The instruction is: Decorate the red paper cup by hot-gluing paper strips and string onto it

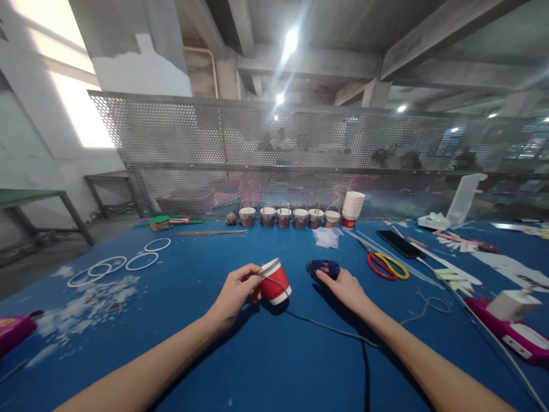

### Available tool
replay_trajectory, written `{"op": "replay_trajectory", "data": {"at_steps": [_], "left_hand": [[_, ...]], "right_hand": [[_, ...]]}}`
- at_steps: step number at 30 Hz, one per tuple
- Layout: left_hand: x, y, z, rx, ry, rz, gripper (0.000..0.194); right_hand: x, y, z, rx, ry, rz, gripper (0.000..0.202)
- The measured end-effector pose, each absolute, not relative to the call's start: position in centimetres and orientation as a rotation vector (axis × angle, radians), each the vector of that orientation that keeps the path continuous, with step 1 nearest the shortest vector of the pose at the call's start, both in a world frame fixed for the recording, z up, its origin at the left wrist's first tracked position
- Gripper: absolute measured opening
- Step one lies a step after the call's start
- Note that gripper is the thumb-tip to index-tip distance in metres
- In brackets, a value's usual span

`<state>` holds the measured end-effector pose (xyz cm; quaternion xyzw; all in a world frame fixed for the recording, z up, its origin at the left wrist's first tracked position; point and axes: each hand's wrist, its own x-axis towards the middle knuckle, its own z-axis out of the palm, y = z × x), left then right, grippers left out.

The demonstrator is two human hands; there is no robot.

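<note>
My left hand (241, 290) is closed on a red and white paper cup (275, 283), tilted just above the blue table. A thin grey cord (326, 327) crosses the cup's side and trails right over the table, passing by my right forearm. My right hand (344, 286) is wrapped round a dark blue glue gun (323, 268), whose nozzle points left toward the cup. A black cable (366, 366) runs from below my right forearm to the front edge of the view.
Several wrapped cups (283, 217) and a cup stack (353, 207) line the back. Scissors (388, 266), a phone (400, 244) and a magenta power strip (510, 332) lie right. White rings (141, 261) and scraps (86, 306) lie left. Behind stands a perforated metal screen (257, 137).
</note>
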<state>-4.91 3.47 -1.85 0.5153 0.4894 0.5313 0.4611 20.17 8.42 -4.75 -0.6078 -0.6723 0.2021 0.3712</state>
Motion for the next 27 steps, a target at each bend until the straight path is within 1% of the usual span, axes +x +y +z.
{"op": "replay_trajectory", "data": {"at_steps": [3,6,8,10,13,15,18,23,25,27], "left_hand": [[-4.8,3.2,-1.8,1.295,1.21,1.311,0.01],[-4.9,3.1,-1.7,1.295,1.217,1.31,0.01],[-5.0,3.1,-1.7,1.301,1.219,1.318,0.01],[-5.0,3.1,-1.7,1.323,1.208,1.327,0.009],[-4.8,2.9,-1.8,1.355,1.184,1.33,0.008],[-4.7,2.7,-1.7,1.408,1.176,1.337,0.01],[-4.5,2.3,-1.6,1.611,1.202,1.386,0.015],[-4.7,2.1,-1.6,1.991,1.217,1.499,0.018],[-4.9,2.2,-1.6,2.072,1.204,1.529,0.018],[-5.1,2.5,-1.7,2.116,1.2,1.546,0.018]], "right_hand": [[20.5,8.5,-4.6,-1.652,-1.76,0.525,0.037],[21.5,7.8,-3.2,-1.677,-1.77,0.507,0.043],[22.1,7.0,-2.0,-1.59,-1.665,0.401,0.043],[21.9,6.1,-0.8,-1.415,-1.544,0.37,0.041],[19.6,4.7,-0.4,-1.2,-1.521,0.615,0.036],[17.0,4.2,-1.1,-1.135,-1.545,0.786,0.038],[13.2,4.3,-2.4,-1.117,-1.523,0.931,0.044],[10.0,4.3,-2.4,-1.087,-1.382,1.346,0.042],[9.6,4.0,-1.8,-1.094,-1.363,1.386,0.04],[9.5,3.8,-1.5,-1.156,-1.36,1.342,0.041]]}}
